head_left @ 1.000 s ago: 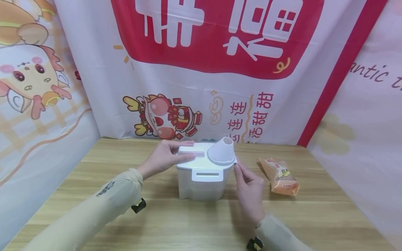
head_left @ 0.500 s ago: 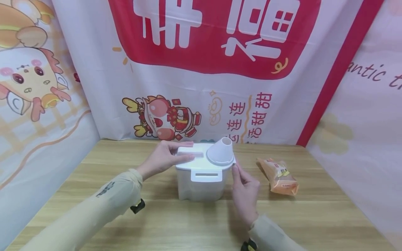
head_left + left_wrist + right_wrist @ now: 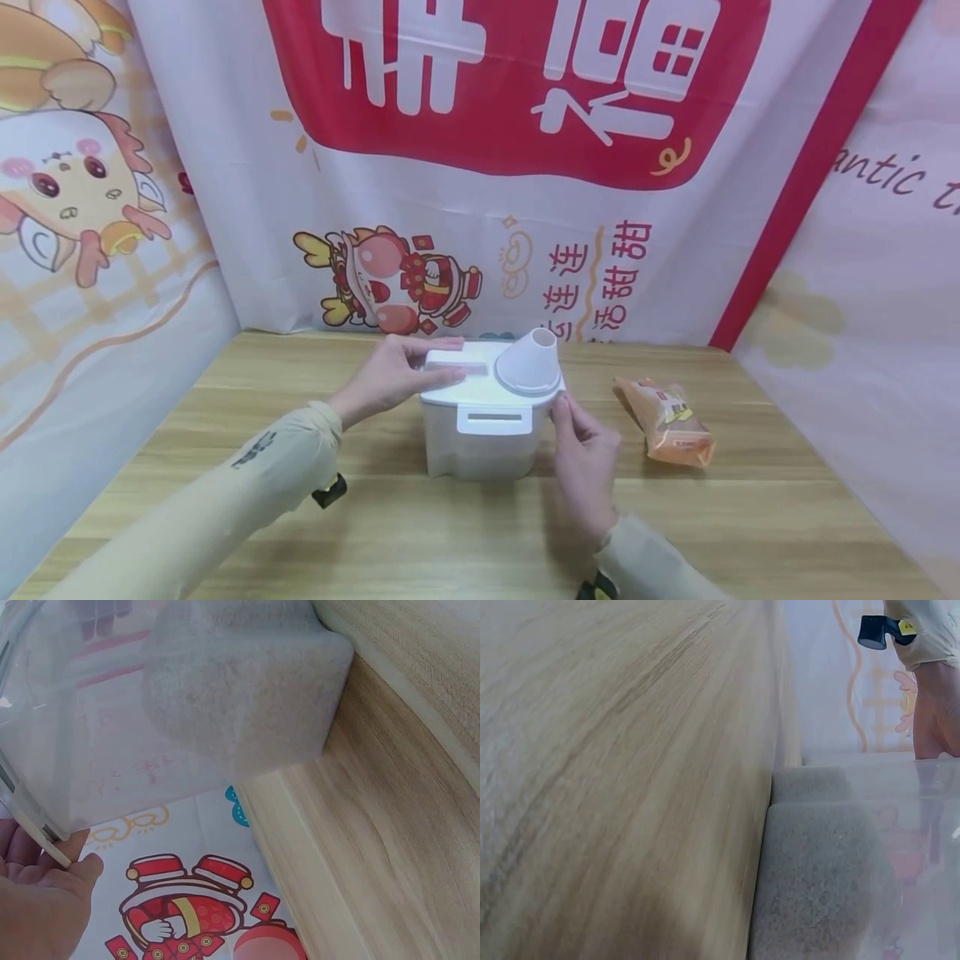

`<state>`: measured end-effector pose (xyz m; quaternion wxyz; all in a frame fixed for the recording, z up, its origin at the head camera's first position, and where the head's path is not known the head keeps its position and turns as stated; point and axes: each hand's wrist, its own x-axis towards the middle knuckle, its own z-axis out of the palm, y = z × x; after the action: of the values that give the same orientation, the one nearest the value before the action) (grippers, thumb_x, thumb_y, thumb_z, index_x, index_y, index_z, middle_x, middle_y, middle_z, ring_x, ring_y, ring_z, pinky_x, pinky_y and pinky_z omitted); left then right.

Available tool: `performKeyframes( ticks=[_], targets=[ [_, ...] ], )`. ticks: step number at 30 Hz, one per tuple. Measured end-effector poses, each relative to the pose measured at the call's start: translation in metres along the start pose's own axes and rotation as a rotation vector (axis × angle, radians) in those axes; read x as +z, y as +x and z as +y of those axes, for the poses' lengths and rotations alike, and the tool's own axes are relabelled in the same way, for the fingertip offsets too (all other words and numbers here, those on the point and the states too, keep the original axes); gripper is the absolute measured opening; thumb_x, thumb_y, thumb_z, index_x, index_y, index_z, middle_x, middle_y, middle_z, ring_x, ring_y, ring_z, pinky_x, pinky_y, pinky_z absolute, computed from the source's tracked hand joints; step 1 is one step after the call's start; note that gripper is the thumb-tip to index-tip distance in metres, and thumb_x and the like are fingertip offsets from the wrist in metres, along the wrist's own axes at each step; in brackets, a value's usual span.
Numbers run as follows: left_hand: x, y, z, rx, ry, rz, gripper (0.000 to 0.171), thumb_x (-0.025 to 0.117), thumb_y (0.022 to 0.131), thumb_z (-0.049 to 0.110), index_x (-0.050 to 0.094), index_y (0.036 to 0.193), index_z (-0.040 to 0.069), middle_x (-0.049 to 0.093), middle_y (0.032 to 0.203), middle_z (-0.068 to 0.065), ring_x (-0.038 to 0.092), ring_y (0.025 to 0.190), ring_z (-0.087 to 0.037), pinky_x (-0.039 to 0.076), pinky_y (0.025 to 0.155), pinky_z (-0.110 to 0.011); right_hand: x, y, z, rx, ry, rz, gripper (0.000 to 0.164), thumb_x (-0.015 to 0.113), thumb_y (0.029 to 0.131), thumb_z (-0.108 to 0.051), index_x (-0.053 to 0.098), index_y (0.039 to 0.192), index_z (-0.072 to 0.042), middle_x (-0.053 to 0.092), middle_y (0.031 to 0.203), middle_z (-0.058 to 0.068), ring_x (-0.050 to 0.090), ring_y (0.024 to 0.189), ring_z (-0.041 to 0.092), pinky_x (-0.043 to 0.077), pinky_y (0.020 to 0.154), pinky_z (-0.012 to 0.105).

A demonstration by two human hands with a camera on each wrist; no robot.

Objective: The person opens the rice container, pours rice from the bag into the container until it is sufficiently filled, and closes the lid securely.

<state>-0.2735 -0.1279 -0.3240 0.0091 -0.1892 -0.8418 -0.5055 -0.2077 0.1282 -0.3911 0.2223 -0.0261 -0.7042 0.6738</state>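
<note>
A translucent storage container point(image 3: 480, 457) stands upright on the wooden table in the head view, its white lid point(image 3: 471, 390) on top. The lid carries a raised handle point(image 3: 456, 367), a cone-shaped spout point(image 3: 528, 363) and a front clip point(image 3: 495, 419). My left hand point(image 3: 390, 372) grips the lid's left end, thumb in front and fingers behind. At the right end, my right hand point(image 3: 587, 462) pinches the lid's edge. Pale grains fill the container's lower part in the left wrist view, where my left hand point(image 3: 46, 904) holds the lid edge. The right wrist view hides my right hand.
An orange-and-clear snack packet point(image 3: 671, 423) lies on the table point(image 3: 750, 533) to the right of the container. Printed cloth point(image 3: 480, 192) hangs behind and at both sides. A small black device point(image 3: 330, 491) is strapped at each wrist.
My right hand has shifted slightly left along the lid's right edge. My left hand keeps its hold, and the container stays in place.
</note>
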Motion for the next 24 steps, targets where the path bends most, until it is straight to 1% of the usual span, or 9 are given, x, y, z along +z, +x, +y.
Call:
performKeyframes(
  ticks=[5, 9, 13, 15, 18, 21, 23, 24],
  targets=[
    [-0.001, 0.000, -0.001, 0.017, 0.008, -0.008, 0.047, 0.081, 0.076, 0.053, 0.074, 0.116, 0.030, 0.065, 0.120, 0.019, 0.047, 0.127, -0.011, 0.037, 0.107, -0.050, -0.003, 0.000, 0.000, 0.031, -0.022, -0.026, 0.040, 0.063, 0.095, -0.042, 0.065, 0.126, -0.016, 0.066, 0.121, -0.003, 0.063, 0.107, 0.008, 0.048, 0.091, 0.019],
    [-0.001, 0.001, -0.001, 0.018, 0.013, -0.012, 0.045, 0.081, 0.076, 0.053, 0.074, 0.115, 0.032, 0.065, 0.120, 0.020, 0.048, 0.126, -0.011, 0.038, 0.107, -0.050, -0.011, 0.001, 0.001, 0.027, -0.005, -0.098, 0.043, 0.062, 0.096, -0.042, 0.062, 0.131, -0.017, 0.064, 0.126, -0.003, 0.062, 0.111, 0.009, 0.046, 0.095, 0.019],
    [-0.003, 0.000, 0.000, 0.019, 0.017, -0.022, 0.043, 0.080, 0.076, 0.054, 0.074, 0.114, 0.033, 0.063, 0.122, 0.021, 0.047, 0.127, -0.010, 0.038, 0.107, -0.050, -0.022, 0.007, -0.001, -0.022, 0.020, -0.225, 0.045, 0.065, 0.096, -0.033, 0.057, 0.136, -0.014, 0.059, 0.133, -0.001, 0.056, 0.120, 0.012, 0.044, 0.099, 0.022],
    [-0.004, 0.000, 0.002, 0.019, 0.011, -0.024, 0.043, 0.080, 0.076, 0.054, 0.074, 0.114, 0.034, 0.063, 0.123, 0.021, 0.046, 0.128, -0.010, 0.037, 0.107, -0.050, -0.027, 0.013, -0.004, -0.061, 0.026, -0.296, 0.050, 0.067, 0.095, -0.028, 0.053, 0.140, -0.011, 0.056, 0.137, 0.000, 0.051, 0.125, 0.015, 0.044, 0.101, 0.025],
    [-0.005, -0.003, 0.004, 0.021, 0.012, -0.011, 0.046, 0.081, 0.076, 0.054, 0.074, 0.116, 0.032, 0.063, 0.123, 0.020, 0.046, 0.127, -0.011, 0.037, 0.107, -0.049, -0.032, 0.026, -0.012, -0.095, 0.032, -0.415, 0.063, 0.070, 0.093, -0.023, 0.042, 0.148, -0.011, 0.047, 0.145, 0.002, 0.043, 0.132, 0.018, 0.040, 0.107, 0.033],
    [-0.005, -0.008, 0.006, 0.025, 0.022, 0.015, 0.054, 0.080, 0.076, 0.054, 0.070, 0.122, 0.029, 0.062, 0.126, 0.016, 0.046, 0.129, -0.014, 0.039, 0.106, -0.048, -0.033, 0.040, -0.019, -0.099, 0.010, -0.528, 0.077, 0.074, 0.090, -0.023, 0.031, 0.154, -0.019, 0.037, 0.152, -0.002, 0.035, 0.138, 0.016, 0.033, 0.111, 0.040],
    [-0.005, -0.014, 0.007, 0.027, 0.026, 0.058, 0.058, 0.078, 0.078, 0.055, 0.068, 0.127, 0.027, 0.060, 0.131, 0.013, 0.047, 0.130, -0.019, 0.041, 0.105, -0.048, -0.032, 0.048, -0.022, -0.097, -0.004, -0.595, 0.081, 0.076, 0.088, -0.024, 0.029, 0.154, -0.024, 0.033, 0.154, -0.005, 0.031, 0.140, 0.015, 0.030, 0.113, 0.041],
    [-0.005, -0.017, 0.008, 0.032, 0.021, 0.086, 0.058, 0.076, 0.080, 0.055, 0.066, 0.128, 0.025, 0.059, 0.132, 0.010, 0.047, 0.130, -0.021, 0.041, 0.105, -0.047, -0.031, 0.052, -0.022, -0.092, 0.001, -0.623, 0.081, 0.077, 0.087, -0.023, 0.030, 0.154, -0.026, 0.034, 0.154, -0.005, 0.033, 0.139, 0.016, 0.032, 0.111, 0.042]
  ],
)
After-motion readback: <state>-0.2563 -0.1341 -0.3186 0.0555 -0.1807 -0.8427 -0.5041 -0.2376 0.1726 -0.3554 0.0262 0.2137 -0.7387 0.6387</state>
